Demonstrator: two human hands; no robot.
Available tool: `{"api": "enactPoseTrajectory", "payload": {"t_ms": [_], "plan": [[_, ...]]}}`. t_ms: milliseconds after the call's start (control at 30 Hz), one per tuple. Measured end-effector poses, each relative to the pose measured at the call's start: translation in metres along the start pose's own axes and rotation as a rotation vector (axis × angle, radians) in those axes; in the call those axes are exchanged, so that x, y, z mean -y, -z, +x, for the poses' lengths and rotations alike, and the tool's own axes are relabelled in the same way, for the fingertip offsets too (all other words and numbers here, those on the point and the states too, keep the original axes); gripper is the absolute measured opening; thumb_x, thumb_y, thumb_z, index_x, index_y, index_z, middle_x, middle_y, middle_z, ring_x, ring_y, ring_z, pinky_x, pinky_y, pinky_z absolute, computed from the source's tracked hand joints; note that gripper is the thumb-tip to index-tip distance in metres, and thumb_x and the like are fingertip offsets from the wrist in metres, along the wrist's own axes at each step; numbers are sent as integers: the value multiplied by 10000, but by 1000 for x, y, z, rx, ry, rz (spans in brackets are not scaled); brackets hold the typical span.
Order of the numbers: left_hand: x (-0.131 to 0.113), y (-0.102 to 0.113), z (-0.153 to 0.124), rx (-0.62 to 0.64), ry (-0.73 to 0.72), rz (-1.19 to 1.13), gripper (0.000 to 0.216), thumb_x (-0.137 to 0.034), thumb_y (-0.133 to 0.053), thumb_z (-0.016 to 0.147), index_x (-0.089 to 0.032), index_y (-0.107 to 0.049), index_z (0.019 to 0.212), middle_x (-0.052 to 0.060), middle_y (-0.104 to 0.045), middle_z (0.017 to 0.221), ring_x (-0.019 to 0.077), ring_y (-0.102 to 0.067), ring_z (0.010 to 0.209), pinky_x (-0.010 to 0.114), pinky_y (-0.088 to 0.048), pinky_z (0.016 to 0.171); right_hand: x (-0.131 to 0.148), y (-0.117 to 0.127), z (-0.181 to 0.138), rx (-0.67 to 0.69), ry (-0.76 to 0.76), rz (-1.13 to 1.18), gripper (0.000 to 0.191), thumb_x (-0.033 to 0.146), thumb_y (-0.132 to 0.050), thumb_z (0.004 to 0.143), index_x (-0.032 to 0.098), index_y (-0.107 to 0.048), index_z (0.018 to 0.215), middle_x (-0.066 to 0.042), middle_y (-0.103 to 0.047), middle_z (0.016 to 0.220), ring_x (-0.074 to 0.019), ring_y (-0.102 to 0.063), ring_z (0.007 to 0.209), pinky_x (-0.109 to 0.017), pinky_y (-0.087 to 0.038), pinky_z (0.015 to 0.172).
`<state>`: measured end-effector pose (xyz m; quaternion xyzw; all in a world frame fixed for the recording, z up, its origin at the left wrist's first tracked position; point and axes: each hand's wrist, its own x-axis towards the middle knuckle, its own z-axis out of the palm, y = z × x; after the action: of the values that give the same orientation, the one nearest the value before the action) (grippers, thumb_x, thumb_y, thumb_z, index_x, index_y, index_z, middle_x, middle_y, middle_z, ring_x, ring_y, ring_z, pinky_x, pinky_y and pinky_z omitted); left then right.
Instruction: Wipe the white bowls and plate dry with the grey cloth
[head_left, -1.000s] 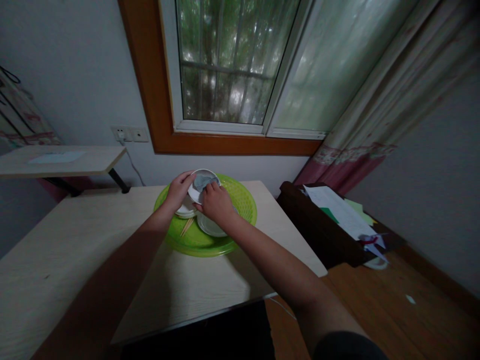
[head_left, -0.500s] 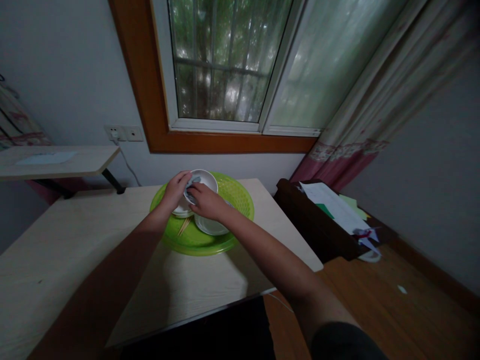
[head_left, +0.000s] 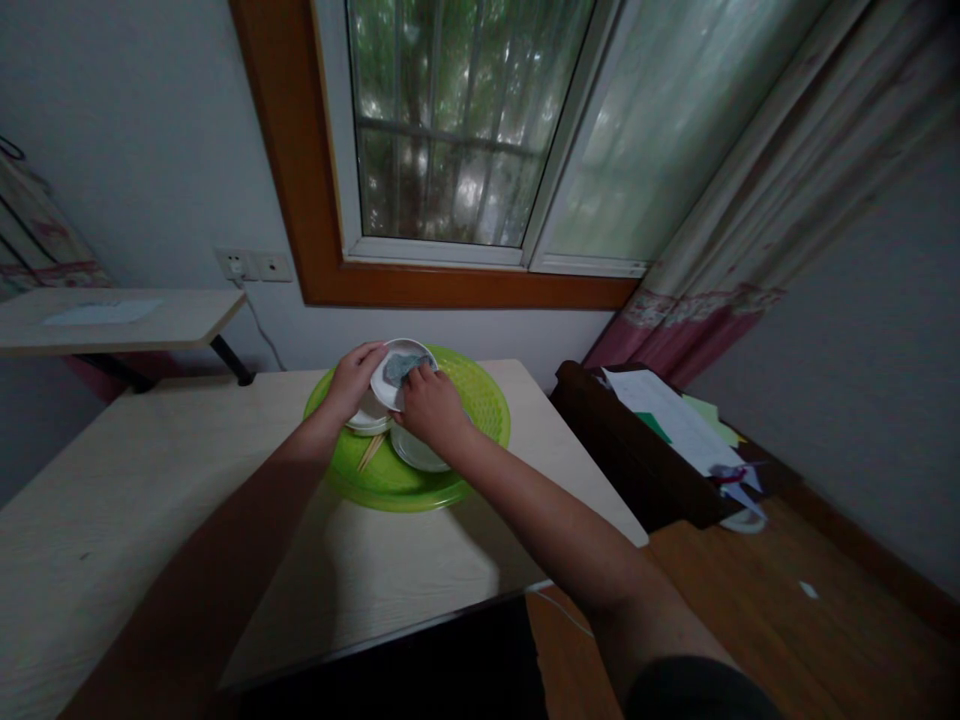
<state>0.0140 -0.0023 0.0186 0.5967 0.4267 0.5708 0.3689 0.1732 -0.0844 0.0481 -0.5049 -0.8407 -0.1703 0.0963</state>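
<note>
A round green plastic basket [head_left: 480, 405] sits on the pale wooden table [head_left: 150, 500] below the window. My left hand [head_left: 352, 378] grips the left rim of a small white bowl [head_left: 384, 385], tilted up over the basket. My right hand [head_left: 429, 404] presses a grey cloth [head_left: 400, 364] inside that bowl with closed fingers. Under my hands lie two more white bowls: one [head_left: 370, 419] at the left and one [head_left: 417, 455] nearer me. A pair of wooden chopsticks [head_left: 371, 453] rests in the basket.
A dark wooden stand [head_left: 626, 450] with papers [head_left: 671, 415] and coloured sheets stands right of the table. A second small table [head_left: 112, 320] is at the left wall, with wall sockets [head_left: 255, 266] beside it. Curtains [head_left: 757, 220] hang at the right. Wooden floor lies lower right.
The grey cloth under my right hand has moved from the bowl's left edge back toward its middle. The bowl has tipped a little more upright. My left hand keeps its hold.
</note>
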Motion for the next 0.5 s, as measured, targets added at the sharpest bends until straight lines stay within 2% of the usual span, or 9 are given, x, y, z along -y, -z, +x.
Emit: {"api": "enactPoseTrajectory", "payload": {"t_ms": [133, 267, 400, 500], "plan": [[-1, 0, 0, -21, 10, 26, 446, -531, -621, 799, -169, -740, 1031, 96, -754, 1145, 249, -656, 1082, 346, -488, 1002, -2, 2, -2, 40, 33, 60, 336, 406, -654, 949, 102, -744, 1058, -180, -718, 1068, -319, -612, 1070, -401, -510, 879], [0, 1, 2, -33, 27, 44, 403, -512, -613, 785, -181, -732, 983, 87, -755, 1115, 250, -654, 1071, 359, -481, 1019, -12, 0, 1, 105, 127, 271, 298, 369, -689, 935, 142, -731, 1124, -132, -737, 1115, -273, -664, 1043, -355, -512, 897], [0, 0, 3, -46, 28, 58, 359, -500, -596, 786, -199, -714, 942, 80, -754, 1118, 247, -654, 1081, 357, -476, 1041, -19, -11, 4, 72, 251, 590, 566, 524, -728, 907, 150, -636, 1322, -130, -677, 1323, -252, -635, 1210, -355, -473, 1056], [0, -1, 2, -14, 7, 65, 357, -484, -578, 814, -195, -718, 968, 86, -751, 1124, 240, -661, 1089, 341, -475, 1044, -17, -22, 4, 15, 285, 595, 823, 627, -762, 832, 125, -538, 1445, -201, -522, 1515, -305, -504, 1406, -416, -415, 1162]]}}
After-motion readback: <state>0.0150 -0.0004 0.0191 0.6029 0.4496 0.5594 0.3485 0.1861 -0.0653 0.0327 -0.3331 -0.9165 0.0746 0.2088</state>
